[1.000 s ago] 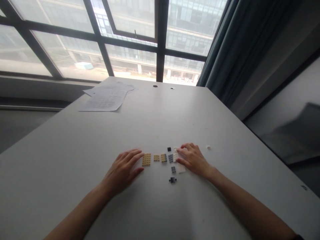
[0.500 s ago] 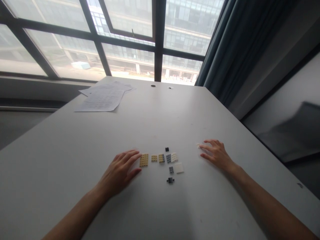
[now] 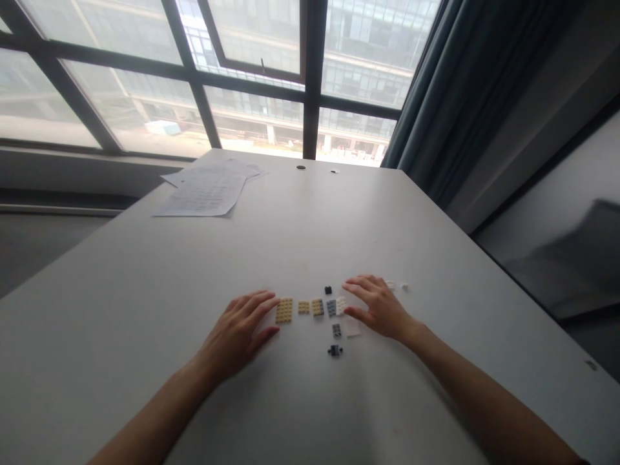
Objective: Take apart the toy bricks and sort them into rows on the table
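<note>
My left hand point(image 3: 245, 329) rests on the table with fingers apart, its fingertips at the left edge of a tan studded plate point(image 3: 284, 310). To the right of that lie a smaller tan plate point(image 3: 303, 307), a tan-and-grey piece point(image 3: 317, 307), a dark grey piece point(image 3: 331, 308) and a white studded piece point(image 3: 341, 305). My right hand point(image 3: 380, 303) is over the right end of this row, fingers spread and holding nothing. It partly covers a flat white tile point(image 3: 353, 329). Nearby are a black brick point(image 3: 328, 290), a grey brick point(image 3: 336, 330) and a dark piece with side pins point(image 3: 335, 351).
Two small white pieces, one point(image 3: 390, 284) just beyond my right hand and another point(image 3: 405, 287) farther right, lie on the white table point(image 3: 271, 252). Printed papers point(image 3: 208, 190) lie at the far left. A window and a dark curtain point(image 3: 431, 97) stand behind.
My right hand has moved left from the small white pieces to the right end of the brick row. My left hand stays by the tan plate. The view has shifted slightly.
</note>
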A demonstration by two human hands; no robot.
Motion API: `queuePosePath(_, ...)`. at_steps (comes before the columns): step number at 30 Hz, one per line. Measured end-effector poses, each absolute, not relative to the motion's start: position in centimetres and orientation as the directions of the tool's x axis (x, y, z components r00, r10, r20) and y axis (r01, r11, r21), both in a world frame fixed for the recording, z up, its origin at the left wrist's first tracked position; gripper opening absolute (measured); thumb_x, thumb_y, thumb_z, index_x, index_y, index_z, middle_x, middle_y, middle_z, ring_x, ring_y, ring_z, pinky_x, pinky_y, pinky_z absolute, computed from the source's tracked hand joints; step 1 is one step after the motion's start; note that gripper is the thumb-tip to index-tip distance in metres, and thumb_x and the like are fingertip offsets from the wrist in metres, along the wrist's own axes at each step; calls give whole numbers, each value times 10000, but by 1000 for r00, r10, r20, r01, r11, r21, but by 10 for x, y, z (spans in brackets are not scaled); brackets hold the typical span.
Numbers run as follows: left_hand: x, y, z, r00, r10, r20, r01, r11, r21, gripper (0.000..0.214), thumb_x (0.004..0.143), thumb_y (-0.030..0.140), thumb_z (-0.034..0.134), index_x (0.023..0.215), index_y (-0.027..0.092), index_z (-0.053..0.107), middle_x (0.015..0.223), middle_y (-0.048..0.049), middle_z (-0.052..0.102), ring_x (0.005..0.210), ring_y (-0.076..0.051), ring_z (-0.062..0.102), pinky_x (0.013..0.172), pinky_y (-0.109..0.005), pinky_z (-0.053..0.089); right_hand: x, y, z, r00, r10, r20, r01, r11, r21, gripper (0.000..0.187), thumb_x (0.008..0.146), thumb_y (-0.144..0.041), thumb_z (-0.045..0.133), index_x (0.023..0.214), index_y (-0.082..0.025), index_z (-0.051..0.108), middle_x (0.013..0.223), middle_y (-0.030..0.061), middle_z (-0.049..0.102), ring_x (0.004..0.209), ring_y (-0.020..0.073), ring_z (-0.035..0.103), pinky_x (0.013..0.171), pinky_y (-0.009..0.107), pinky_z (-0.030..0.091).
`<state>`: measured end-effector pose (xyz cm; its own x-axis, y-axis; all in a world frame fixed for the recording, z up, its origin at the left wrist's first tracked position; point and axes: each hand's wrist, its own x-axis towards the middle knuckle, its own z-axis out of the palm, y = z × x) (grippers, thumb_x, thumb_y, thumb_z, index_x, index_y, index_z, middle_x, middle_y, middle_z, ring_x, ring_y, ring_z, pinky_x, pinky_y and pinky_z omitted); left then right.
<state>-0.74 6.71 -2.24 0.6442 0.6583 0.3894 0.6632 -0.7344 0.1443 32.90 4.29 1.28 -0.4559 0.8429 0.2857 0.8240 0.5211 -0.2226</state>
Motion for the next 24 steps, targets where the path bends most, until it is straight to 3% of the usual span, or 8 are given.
queuePosePath(8,-6,67,-21,638,665,389,665,-730,157,419,894,406,499,1267,218,501,1288,-97,557,1218,-250,479,1002,-408,392,301,55,10,-547,818,177,806,572,-155,493,910,-530,458,1252,-189,557,1267,97,595,1198,247,473,1007,410,323)
queuePosePath(24,-7,68,-24,649,660,378,661,-736,148,426,897,400,502,1282,219,478,1296,-99,548,1224,-255,466,1002,-413,382,407,36,0,-412,888,205,904,427,-32,410,907,-473,502,1215,-221,600,1243,81,621,1210,263,498,981,446,337)
